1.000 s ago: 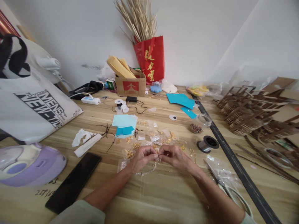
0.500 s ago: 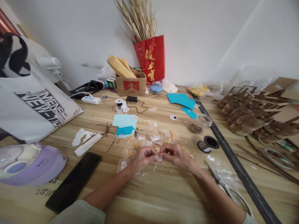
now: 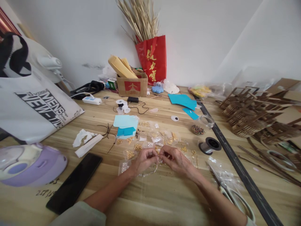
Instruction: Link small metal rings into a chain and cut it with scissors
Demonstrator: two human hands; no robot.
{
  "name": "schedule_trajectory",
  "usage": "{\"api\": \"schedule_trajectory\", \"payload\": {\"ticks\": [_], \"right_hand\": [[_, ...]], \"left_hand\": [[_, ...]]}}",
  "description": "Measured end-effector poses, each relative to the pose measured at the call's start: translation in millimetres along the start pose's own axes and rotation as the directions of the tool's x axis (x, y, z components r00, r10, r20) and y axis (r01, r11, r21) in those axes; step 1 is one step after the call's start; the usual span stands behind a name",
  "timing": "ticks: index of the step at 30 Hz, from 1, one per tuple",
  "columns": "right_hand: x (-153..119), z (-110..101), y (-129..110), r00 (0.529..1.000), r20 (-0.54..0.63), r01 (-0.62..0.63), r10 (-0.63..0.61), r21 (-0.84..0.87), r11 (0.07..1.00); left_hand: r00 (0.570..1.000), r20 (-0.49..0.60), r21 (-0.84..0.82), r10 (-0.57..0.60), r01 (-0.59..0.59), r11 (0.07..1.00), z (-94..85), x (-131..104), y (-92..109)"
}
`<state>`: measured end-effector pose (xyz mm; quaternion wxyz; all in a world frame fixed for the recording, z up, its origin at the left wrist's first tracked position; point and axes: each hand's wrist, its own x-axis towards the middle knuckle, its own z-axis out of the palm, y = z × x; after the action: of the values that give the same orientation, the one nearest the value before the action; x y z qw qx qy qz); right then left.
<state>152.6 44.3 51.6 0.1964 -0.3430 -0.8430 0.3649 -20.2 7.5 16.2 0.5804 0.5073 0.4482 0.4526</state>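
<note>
Fingertip to fingertip, my left hand and my right hand meet low over the middle of the table. Thumb and fingers of each are pinched together. A silvery beaded chain hangs in a curve under my left fingers and lies partly on the tabletop; its upper end goes into the pinch. What the right fingertips grip is too small to tell. Around the hands lie small clear bags of gold-coloured pieces and silvery pieces.
A black phone lies left of my forearm, scissors right of the other. A wire spool, a jar of beads and stacked brown baskets stand to the right. Blue cards lie beyond my hands.
Both hands stay nearly in place. My right hand has turned slightly, its fingers shifting a little at the pinch. The other things have not moved.
</note>
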Motion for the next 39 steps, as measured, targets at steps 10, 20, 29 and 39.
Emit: {"api": "schedule_trajectory", "payload": {"ticks": [10,20,29,39], "right_hand": [[0,12,5,0.996,-0.046,0.062,-0.071,-0.169,0.984],[-1,14,5,0.996,-0.074,0.032,-0.047,-0.189,0.982],[-1,12,6,0.993,-0.076,0.074,-0.086,-0.157,0.985],[-3,12,-1,0.996,-0.078,0.035,-0.047,-0.152,0.988]], "left_hand": [[0.994,-0.104,-0.065,-0.024,0.017,0.998,4.0,-1,-4],[0.991,-0.087,-0.220,-0.105,0.083,0.972,3.5,0,-8],[0.987,0.022,-0.404,-0.156,0.152,0.902,2.3,0,-8],[0.995,-0.080,-0.177,-0.055,0.041,0.983,4.1,-1,-9]]}}
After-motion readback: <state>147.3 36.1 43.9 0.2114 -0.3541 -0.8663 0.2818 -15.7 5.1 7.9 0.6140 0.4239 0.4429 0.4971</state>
